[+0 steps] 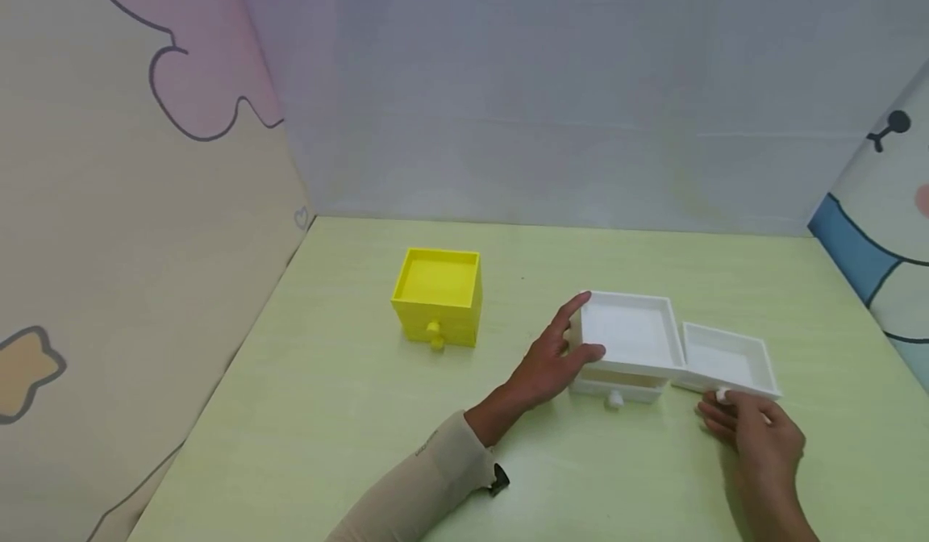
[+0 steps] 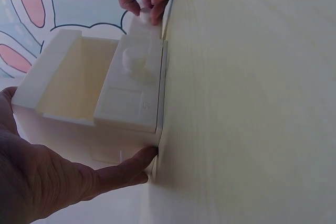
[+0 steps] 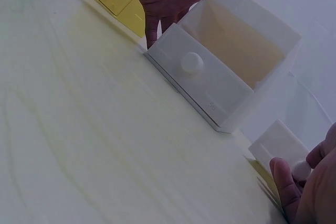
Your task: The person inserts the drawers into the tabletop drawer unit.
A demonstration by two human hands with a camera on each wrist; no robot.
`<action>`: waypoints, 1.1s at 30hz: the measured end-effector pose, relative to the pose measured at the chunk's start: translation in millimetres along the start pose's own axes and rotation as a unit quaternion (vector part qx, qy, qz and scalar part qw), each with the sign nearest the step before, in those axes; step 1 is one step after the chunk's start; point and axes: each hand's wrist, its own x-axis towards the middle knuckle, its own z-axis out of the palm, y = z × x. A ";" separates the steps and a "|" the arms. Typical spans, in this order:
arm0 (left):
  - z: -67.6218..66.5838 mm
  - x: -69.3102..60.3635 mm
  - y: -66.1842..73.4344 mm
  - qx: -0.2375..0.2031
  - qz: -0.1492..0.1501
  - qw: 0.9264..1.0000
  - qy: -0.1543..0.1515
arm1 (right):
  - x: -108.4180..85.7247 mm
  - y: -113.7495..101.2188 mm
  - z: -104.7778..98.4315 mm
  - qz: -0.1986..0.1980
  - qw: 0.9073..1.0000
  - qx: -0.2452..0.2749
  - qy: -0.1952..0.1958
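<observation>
A small white drawer cabinet point(image 1: 630, 332) stands on the table, its upper slot point(image 2: 79, 80) open and hollow. Below that slot, the lower drawer point(image 1: 624, 390) sits in place, with a round knob. My left hand point(image 1: 547, 364) holds the cabinet at its left side, thumb over the top front edge and fingers spread along the side. To the right, a separate white drawer point(image 1: 729, 358) lies outside the cabinet, close beside it. My right hand point(image 1: 762, 437) pinches its knob point(image 3: 301, 170) between thumb and fingers. The left wrist view shows both hands.
A yellow drawer cabinet point(image 1: 438, 284) with knobs stands farther back to the left on the pale green table point(image 1: 327, 413). A pale backdrop point(image 1: 508, 98) rises behind the table, with cartoon-printed panels point(image 1: 900, 203) at the sides.
</observation>
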 end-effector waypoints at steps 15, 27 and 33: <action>1.0 -0.1 2.5 0.000 0.004 1.000 -0.007 | -5.0 1.1 -1.4 -0.020 1.000 0.020 0.005; -1.8 -0.4 1.1 -0.001 0.000 1.000 -0.002 | -11.7 6.8 -0.9 -0.026 0.999 0.020 0.024; -1.5 -1.2 0.7 -0.008 0.001 1.000 -0.005 | -19.4 12.7 -5.0 -0.034 0.998 -0.009 0.044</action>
